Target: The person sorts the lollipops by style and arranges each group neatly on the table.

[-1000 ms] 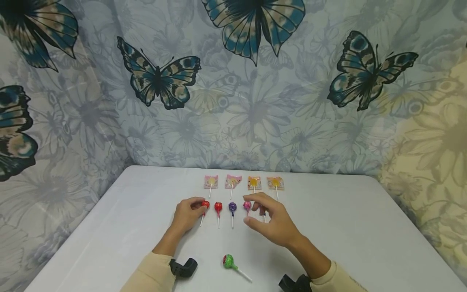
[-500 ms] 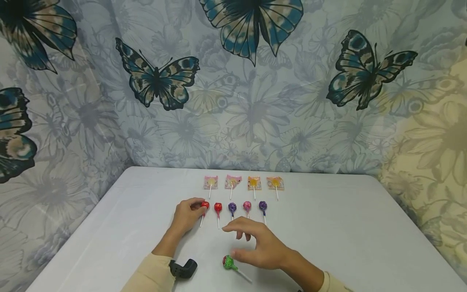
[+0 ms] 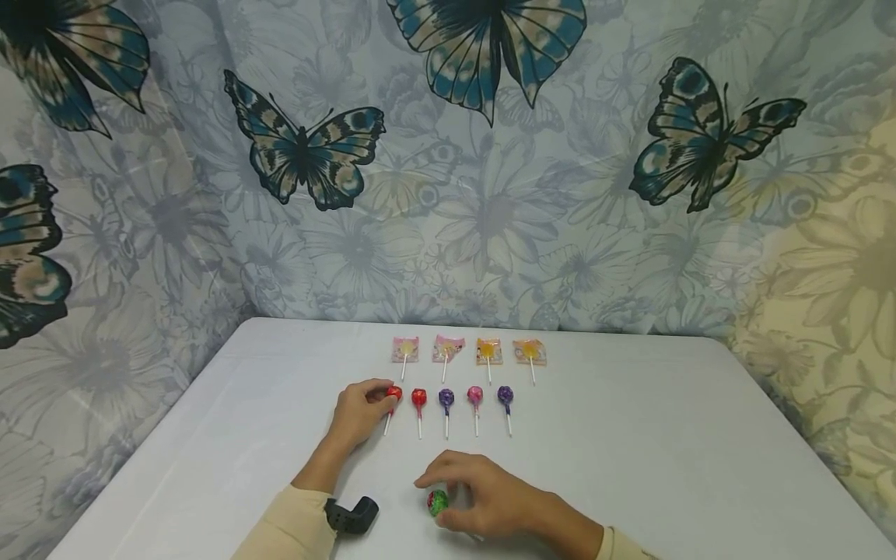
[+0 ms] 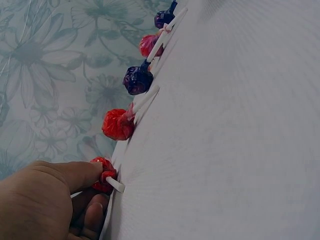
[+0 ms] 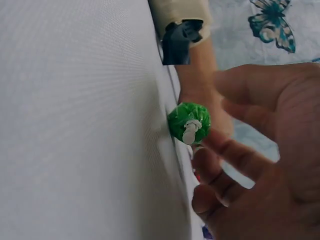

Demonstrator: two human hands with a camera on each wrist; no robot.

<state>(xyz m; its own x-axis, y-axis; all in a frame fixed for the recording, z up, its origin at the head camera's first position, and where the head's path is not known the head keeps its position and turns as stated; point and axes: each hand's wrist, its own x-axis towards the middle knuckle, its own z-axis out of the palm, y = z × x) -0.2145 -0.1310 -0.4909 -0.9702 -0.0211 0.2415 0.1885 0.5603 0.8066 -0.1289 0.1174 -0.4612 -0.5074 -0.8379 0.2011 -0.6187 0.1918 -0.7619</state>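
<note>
My left hand (image 3: 358, 416) pinches a red-wrapped lollipop (image 4: 103, 172) by its head at the left end of the near row; its white stick points toward me. Closer to me, my right hand (image 3: 490, 494) is at a green lollipop (image 3: 437, 502) with touches of red. Thumb and fingers are spread around its head, with a gap showing in the right wrist view. Most of the green lollipop's stick is hidden under the hand in the head view. Beside the held one lie a second red lollipop (image 3: 418, 398), a purple one (image 3: 446, 398), a pink one (image 3: 475, 396) and another purple one (image 3: 505, 395).
Behind that row is a line of flat lollipops in clear wrappers, two pinkish, such as the leftmost (image 3: 405, 349), and two orange, such as the rightmost (image 3: 530, 352). All lie on a white table (image 3: 651, 435). A butterfly-print cloth (image 3: 490, 233) hangs behind it.
My right hand has come back from the pink and purple lollipops toward me, down to the green lollipop. My left hand has stayed on the red lollipop.
</note>
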